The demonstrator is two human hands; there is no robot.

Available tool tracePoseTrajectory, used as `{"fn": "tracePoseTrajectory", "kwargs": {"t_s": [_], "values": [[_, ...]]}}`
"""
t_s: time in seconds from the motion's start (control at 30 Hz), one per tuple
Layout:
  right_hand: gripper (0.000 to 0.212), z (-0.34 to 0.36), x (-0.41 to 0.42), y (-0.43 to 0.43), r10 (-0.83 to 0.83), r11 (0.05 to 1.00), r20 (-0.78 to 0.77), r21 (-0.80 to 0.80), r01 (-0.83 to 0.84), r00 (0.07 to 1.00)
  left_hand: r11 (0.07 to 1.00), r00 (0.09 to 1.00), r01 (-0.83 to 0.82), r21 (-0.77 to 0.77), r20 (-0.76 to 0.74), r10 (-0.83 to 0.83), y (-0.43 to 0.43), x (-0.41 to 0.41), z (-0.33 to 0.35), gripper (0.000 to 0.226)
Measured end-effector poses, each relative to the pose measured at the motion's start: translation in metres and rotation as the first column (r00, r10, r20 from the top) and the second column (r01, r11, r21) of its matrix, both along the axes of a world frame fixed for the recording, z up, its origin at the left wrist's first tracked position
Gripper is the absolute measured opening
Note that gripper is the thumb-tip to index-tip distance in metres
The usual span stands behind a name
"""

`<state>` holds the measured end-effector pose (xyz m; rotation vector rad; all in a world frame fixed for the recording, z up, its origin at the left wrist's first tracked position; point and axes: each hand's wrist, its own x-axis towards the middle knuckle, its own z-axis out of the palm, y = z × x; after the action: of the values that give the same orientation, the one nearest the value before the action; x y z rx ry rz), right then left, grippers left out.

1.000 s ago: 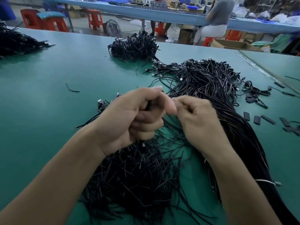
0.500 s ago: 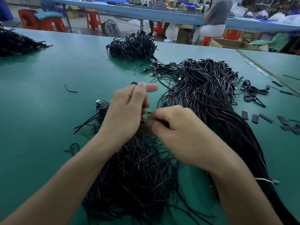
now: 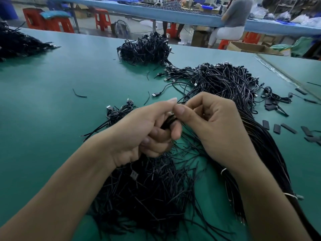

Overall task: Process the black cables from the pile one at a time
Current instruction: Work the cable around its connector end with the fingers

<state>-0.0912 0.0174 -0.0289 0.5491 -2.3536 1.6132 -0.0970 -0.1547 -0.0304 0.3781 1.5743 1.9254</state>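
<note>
A long pile of black cables [image 3: 231, 84] with USB plugs runs from the table's middle right down to the near right edge. My left hand [image 3: 144, 131] grips a coiled black cable [image 3: 169, 120] in its curled fingers. My right hand [image 3: 213, 126] pinches a strand of the same cable just above the left thumb. Both hands hover over a loose heap of short black wire ends [image 3: 147, 192]. A small bundle of coiled cables [image 3: 119, 112] lies just left of my left hand.
The green table [image 3: 52, 105] carries another cable heap [image 3: 145, 47] at the back and a third [image 3: 19, 42] at the far left. Black strips [image 3: 276, 127] lie scattered at the right. A seated person [image 3: 232, 20] works at the blue bench behind.
Both hands rose from the wire heap. The right hand moved right and up, now pinching a strand, and the left fingers curled round the coil.
</note>
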Motion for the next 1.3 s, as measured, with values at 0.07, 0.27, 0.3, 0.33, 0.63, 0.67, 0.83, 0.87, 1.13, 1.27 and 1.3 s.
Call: {"fn": "tracePoseTrajectory", "kwargs": {"t_s": [0.07,0.27,0.3,0.33,0.63,0.67,0.83,0.87,1.13,1.27,1.3], "values": [[0.036,-0.001,0.000,-0.001,0.018,0.999,0.019,-0.047,-0.017,1.000,0.992,0.998,0.046,0.116,0.043,-0.051,0.000,0.001,0.003,0.052],[0.029,0.001,0.002,0.001,-0.024,0.992,0.108,0.127,0.011,0.994,0.822,0.992,-0.101,0.561,0.117,0.043,-0.005,-0.004,0.009,0.037],[0.026,0.002,0.003,0.000,0.003,0.981,0.124,0.191,-0.027,0.992,0.788,0.987,-0.151,0.597,0.135,0.087,-0.005,-0.006,0.009,0.038],[0.024,0.003,0.005,-0.002,0.042,0.965,0.141,0.252,-0.076,0.989,0.755,0.978,-0.206,0.622,0.150,0.143,-0.004,-0.007,0.008,0.039],[0.029,0.011,0.011,-0.002,0.019,0.984,0.017,0.175,-0.022,1.000,0.782,0.613,-0.623,-0.022,-0.635,0.471,0.010,-0.004,-0.013,0.030],[0.028,0.012,0.010,-0.002,-0.004,0.993,-0.008,0.122,0.005,1.000,0.835,0.703,-0.540,-0.102,-0.600,0.381,0.013,0.000,-0.011,0.040],[0.033,0.010,0.006,0.002,0.000,0.996,0.011,-0.092,0.001,1.000,0.980,0.968,-0.169,-0.107,-0.205,0.145,0.008,0.007,-0.001,0.055],[0.035,0.009,0.006,0.002,-0.004,0.995,0.008,-0.102,0.005,1.000,0.994,0.985,-0.108,-0.019,-0.139,0.104,0.005,0.006,0.002,0.049],[0.032,-0.004,0.003,-0.005,-0.010,0.996,0.165,0.092,-0.005,0.986,0.735,0.980,-0.197,0.649,0.161,0.121,0.000,-0.002,0.014,0.041],[0.028,-0.004,0.009,-0.017,0.088,0.951,0.180,0.277,-0.136,0.980,0.708,0.849,-0.443,0.550,0.003,0.528,0.004,-0.009,0.002,0.039],[0.026,-0.003,0.010,-0.017,0.100,0.939,0.193,0.308,-0.157,0.976,0.723,0.784,-0.494,0.482,-0.112,0.610,0.006,-0.010,-0.003,0.035]]}}
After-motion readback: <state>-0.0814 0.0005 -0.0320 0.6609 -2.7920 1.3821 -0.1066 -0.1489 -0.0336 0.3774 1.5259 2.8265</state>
